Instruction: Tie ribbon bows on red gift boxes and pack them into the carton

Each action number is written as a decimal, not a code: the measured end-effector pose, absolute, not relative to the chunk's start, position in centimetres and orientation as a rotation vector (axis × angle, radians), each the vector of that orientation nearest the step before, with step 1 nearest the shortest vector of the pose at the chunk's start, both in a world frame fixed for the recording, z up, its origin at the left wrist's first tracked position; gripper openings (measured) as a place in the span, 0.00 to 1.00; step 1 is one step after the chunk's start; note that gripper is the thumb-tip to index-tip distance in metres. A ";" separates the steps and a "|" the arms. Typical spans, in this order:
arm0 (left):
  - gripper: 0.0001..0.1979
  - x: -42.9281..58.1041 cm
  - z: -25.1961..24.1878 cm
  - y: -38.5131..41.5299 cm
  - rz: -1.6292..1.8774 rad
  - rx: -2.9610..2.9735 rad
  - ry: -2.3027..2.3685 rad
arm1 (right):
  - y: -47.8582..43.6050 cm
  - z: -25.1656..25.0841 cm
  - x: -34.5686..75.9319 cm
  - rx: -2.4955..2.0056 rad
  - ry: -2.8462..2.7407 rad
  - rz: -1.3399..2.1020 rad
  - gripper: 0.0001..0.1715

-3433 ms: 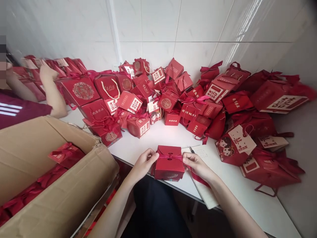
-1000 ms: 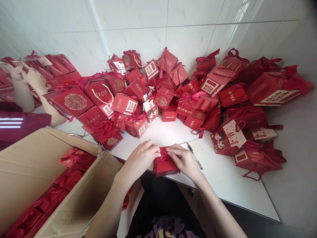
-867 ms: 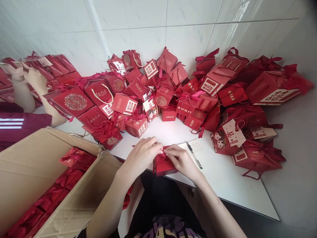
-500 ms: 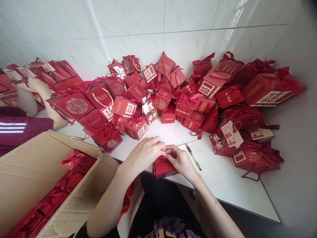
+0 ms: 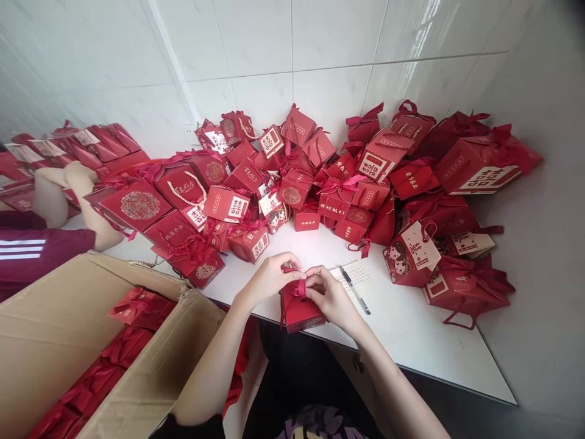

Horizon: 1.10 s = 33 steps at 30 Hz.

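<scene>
A small red gift box [image 5: 301, 318] rests at the front edge of the white table [image 5: 425, 341], right before me. Red ribbon [image 5: 298, 288] is gathered on its top. My left hand [image 5: 269, 277] pinches the ribbon between thumb and fingers from the left. From the other side, my right hand [image 5: 329, 296] is closed on the ribbon by the box's top, its fingertips close to the left ones. The exact form of the bow is partly covered by my fingers.
Many red gift boxes [image 5: 292, 189] are heaped along the tiled wall. A black pen [image 5: 354, 289] lies on a written sheet [image 5: 359, 274] to the right. At lower left stands an open carton [image 5: 137, 366] holding red boxes. Another person's arm [image 5: 98, 213] shows at far left.
My left hand has drawn slightly left and turned, showing more of the ribbon. My right hand stays by the box's top. The view has shifted slightly.
</scene>
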<state>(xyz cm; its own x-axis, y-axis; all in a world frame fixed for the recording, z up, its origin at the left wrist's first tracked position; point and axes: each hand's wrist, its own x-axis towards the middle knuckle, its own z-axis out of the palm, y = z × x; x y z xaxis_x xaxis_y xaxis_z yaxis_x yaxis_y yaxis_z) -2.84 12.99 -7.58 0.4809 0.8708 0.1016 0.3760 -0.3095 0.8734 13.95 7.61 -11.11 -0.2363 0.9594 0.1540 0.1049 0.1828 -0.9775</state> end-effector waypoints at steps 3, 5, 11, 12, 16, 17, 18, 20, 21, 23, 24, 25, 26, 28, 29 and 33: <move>0.07 -2.8 -9.3 13.3 0.833 1.774 1.036 | 7.6 -11.3 13.9 -1.028 -1.471 1.229 0.12; 0.08 -2.6 -10.1 13.2 0.886 1.735 1.039 | 7.6 -11.4 13.9 -1.017 -1.447 1.245 0.13; 0.09 -2.0 -11.7 12.2 1.039 1.696 1.123 | 7.8 -11.9 13.7 -0.969 -1.348 1.280 0.12; 0.08 -2.0 -11.8 12.0 1.055 1.701 1.138 | 7.8 -12.0 13.6 -0.973 -1.340 1.278 0.12; 0.05 -2.6 -12.0 10.8 1.094 1.745 1.160 | 7.9 -12.1 13.6 -1.020 -1.328 1.229 0.12; 0.05 -2.7 -11.9 10.4 1.098 1.768 1.164 | 7.9 -12.1 13.6 -1.033 -1.328 1.213 0.13; 0.05 -2.8 -11.8 10.1 1.099 1.803 1.171 | 7.8 -12.1 13.6 -1.047 -1.330 1.198 0.13; 0.05 -2.8 -11.6 9.3 1.084 1.894 1.197 | 7.7 -11.9 13.7 -1.073 -1.343 1.175 0.13; 0.05 -2.8 -11.5 8.9 1.063 1.942 1.212 | 7.6 -11.9 13.7 -1.084 -1.352 1.165 0.12; 0.06 -2.6 -11.3 8.3 1.006 2.007 1.226 | 7.5 -11.7 13.8 -1.101 -1.370 1.146 0.11; 0.06 -2.5 -11.2 8.1 0.980 2.019 1.223 | 7.5 -11.7 13.8 -1.106 -1.378 1.135 0.11; 0.05 -2.4 -11.2 7.9 0.966 2.020 1.218 | 7.5 -11.7 13.8 -1.111 -1.387 1.123 0.10; 0.05 -2.3 -11.3 7.8 0.966 2.012 1.212 | 7.4 -11.7 13.8 -1.115 -1.395 1.111 0.10; 0.06 -2.1 -11.5 7.8 1.002 1.971 1.215 | 7.4 -11.7 13.9 -1.122 -1.411 1.086 0.09; 0.07 -2.0 -11.7 7.9 1.020 1.943 1.219 | 7.4 -11.7 13.9 -1.122 -1.422 1.077 0.08; 0.11 -1.7 -12.4 8.1 1.034 1.811 1.158 | 7.5 -11.5 14.4 -1.103 -1.503 1.076 0.07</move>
<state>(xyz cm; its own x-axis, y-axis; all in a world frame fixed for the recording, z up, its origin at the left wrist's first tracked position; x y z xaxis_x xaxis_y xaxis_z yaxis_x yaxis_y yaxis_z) -1.75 8.13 -12.45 0.2683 0.9342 0.2352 0.3394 -0.3202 0.8845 14.36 7.49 -11.55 -0.1425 0.9720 0.1868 0.1366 0.2063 -0.9689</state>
